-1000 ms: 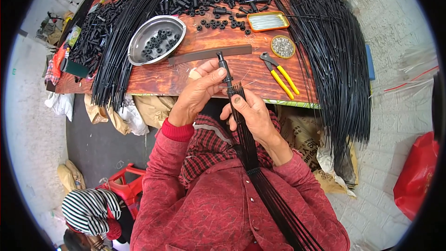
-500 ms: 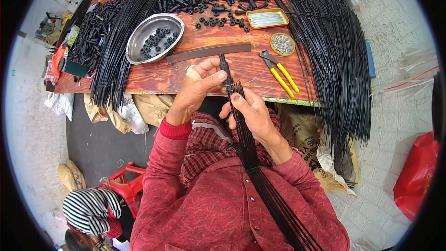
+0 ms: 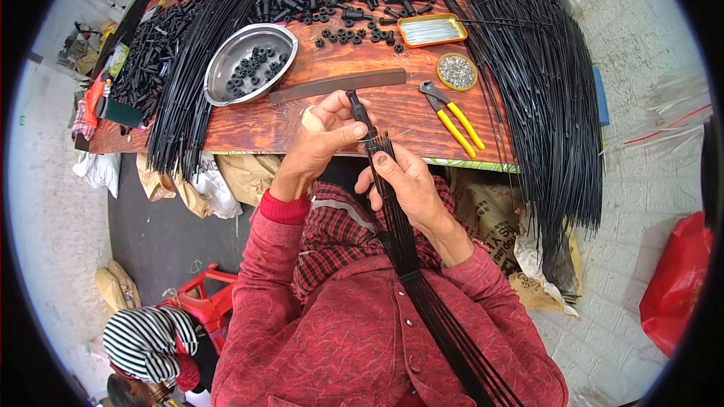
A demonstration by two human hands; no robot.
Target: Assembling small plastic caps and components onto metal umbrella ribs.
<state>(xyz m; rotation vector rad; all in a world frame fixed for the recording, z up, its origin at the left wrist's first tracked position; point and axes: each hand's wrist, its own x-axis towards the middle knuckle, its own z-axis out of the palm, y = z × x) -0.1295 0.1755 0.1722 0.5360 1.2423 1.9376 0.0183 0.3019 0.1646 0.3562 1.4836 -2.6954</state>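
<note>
My left hand [image 3: 323, 139] is closed around a black plastic tube fitting, which looks like an umbrella runner [image 3: 357, 109], its narrow end pointing up toward the table. Black thin rods like umbrella ribs [image 3: 402, 249] gather at the fitting's lower end. My right hand [image 3: 411, 187] pinches this bundle just below the fitting, thumb on top. Several rod tips stick up loose beside the thumb, and a thin wire seems to cross the joint. From there the ribs run down over my red jacket, with a dark band round them partway.
On the wooden table [image 3: 332, 60] lie a dark flat bar [image 3: 339, 85], yellow-handled pliers [image 3: 452, 119], a tin of wires [image 3: 433, 30], a dish of small metal bits [image 3: 457, 71] and a metal bowl [image 3: 219, 79] of black rings. Rib bundles [image 3: 543, 105] hang over the edge. Another person [image 3: 151, 343] is lower left.
The runner's upper end has tilted slightly to the left, along with my left fingers. My right hand keeps its hold on the ribs almost in place.
</note>
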